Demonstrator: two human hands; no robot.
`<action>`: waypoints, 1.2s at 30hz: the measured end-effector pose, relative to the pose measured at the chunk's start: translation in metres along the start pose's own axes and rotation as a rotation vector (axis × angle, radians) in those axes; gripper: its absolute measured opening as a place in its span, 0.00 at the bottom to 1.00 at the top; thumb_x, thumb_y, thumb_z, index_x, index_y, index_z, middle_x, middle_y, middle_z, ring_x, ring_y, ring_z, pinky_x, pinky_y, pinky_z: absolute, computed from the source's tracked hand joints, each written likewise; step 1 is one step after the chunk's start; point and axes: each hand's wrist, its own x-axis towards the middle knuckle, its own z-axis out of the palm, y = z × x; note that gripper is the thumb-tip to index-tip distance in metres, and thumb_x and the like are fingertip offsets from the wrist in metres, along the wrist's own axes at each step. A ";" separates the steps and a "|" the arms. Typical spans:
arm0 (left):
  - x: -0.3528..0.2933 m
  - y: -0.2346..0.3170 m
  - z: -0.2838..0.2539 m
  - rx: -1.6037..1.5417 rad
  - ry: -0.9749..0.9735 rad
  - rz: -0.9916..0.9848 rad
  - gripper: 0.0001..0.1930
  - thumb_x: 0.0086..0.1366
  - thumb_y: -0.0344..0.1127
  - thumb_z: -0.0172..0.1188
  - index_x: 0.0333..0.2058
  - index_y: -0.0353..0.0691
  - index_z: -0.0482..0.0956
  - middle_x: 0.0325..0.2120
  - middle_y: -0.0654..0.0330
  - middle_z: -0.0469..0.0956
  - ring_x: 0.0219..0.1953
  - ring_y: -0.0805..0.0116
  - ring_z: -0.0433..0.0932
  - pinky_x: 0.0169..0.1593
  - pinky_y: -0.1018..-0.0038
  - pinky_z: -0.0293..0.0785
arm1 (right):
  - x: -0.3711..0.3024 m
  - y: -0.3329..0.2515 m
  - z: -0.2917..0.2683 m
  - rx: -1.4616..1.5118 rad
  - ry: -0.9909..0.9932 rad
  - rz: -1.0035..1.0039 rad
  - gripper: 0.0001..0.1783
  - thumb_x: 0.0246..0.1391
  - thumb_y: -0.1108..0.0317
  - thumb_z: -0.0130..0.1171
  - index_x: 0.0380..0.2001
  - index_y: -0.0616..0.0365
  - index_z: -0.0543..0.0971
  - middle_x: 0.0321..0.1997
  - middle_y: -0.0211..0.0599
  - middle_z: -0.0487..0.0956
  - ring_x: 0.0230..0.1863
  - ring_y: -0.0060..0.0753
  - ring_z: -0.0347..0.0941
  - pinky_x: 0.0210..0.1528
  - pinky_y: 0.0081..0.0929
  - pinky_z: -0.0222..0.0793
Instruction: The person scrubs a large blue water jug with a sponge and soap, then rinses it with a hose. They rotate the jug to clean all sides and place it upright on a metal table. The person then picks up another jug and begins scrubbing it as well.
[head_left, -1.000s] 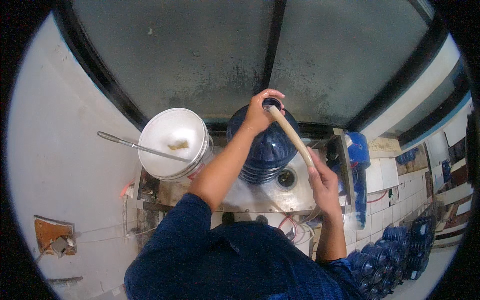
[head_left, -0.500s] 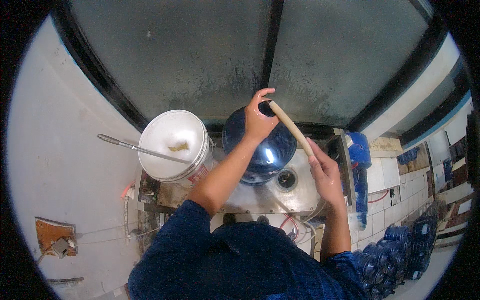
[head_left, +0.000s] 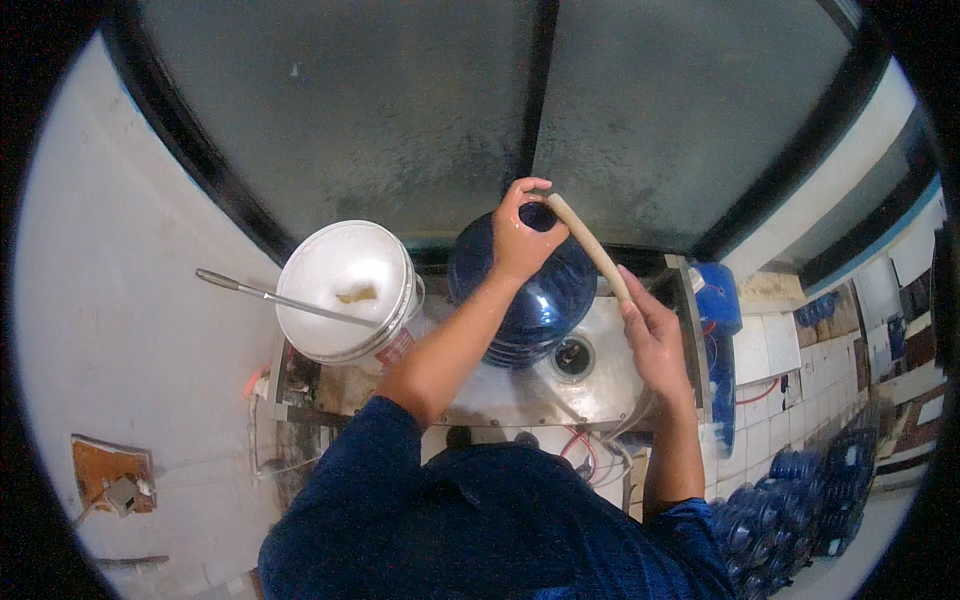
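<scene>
A large translucent blue water jug (head_left: 545, 312) stands in front of me on a metal counter, its dark round mouth facing up. My left hand (head_left: 522, 243) is curled around the jug's neck, thumb and fingers on either side of the opening. Gripped near its lower end is a cream-coloured hose (head_left: 592, 246), held by my right hand (head_left: 655, 340) to the right of the jug. Its free tip is just beside the mouth, close to my left fingertips. Whether water flows from it, I cannot tell.
A white lidded bucket (head_left: 340, 270) stands left of the jug, with a metal rod (head_left: 290, 300) lying across its lid. The metal counter (head_left: 490, 395) has a round drain (head_left: 573, 357). Several blue jugs (head_left: 770, 520) are grouped at lower right. A wet glass panel (head_left: 400, 120) rises behind.
The hose tip has shifted a little right, from over the jug's mouth to beside it. My right hand moved slightly right and down. The left hand stays at the neck.
</scene>
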 end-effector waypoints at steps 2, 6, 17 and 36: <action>0.001 0.002 0.000 -0.004 -0.023 -0.014 0.30 0.44 0.26 0.74 0.49 0.41 0.75 0.42 0.62 0.80 0.42 0.68 0.80 0.51 0.71 0.75 | -0.002 0.001 -0.005 -0.008 -0.005 -0.021 0.24 0.70 0.64 0.53 0.66 0.59 0.72 0.61 0.47 0.80 0.61 0.31 0.73 0.64 0.29 0.65; 0.026 -0.002 -0.032 -0.241 -0.531 -0.098 0.27 0.42 0.24 0.74 0.44 0.41 0.77 0.43 0.62 0.80 0.45 0.69 0.78 0.52 0.72 0.75 | -0.008 0.003 -0.010 0.056 -0.055 -0.014 0.24 0.70 0.65 0.53 0.66 0.60 0.72 0.61 0.44 0.80 0.60 0.29 0.73 0.64 0.28 0.64; 0.004 -0.014 -0.012 -0.125 -0.178 -0.148 0.31 0.46 0.23 0.77 0.49 0.42 0.73 0.33 0.62 0.83 0.37 0.71 0.82 0.47 0.72 0.77 | -0.010 -0.002 0.004 0.084 -0.073 0.053 0.24 0.70 0.63 0.54 0.66 0.55 0.73 0.61 0.40 0.80 0.59 0.23 0.72 0.62 0.25 0.65; -0.161 -0.092 -0.115 -0.032 0.070 -0.357 0.39 0.73 0.56 0.51 0.72 0.36 0.55 0.72 0.45 0.55 0.75 0.51 0.53 0.75 0.60 0.44 | -0.095 0.080 -0.011 0.153 -0.004 0.344 0.25 0.68 0.65 0.56 0.66 0.57 0.74 0.30 0.15 0.65 0.27 0.12 0.57 0.28 0.14 0.53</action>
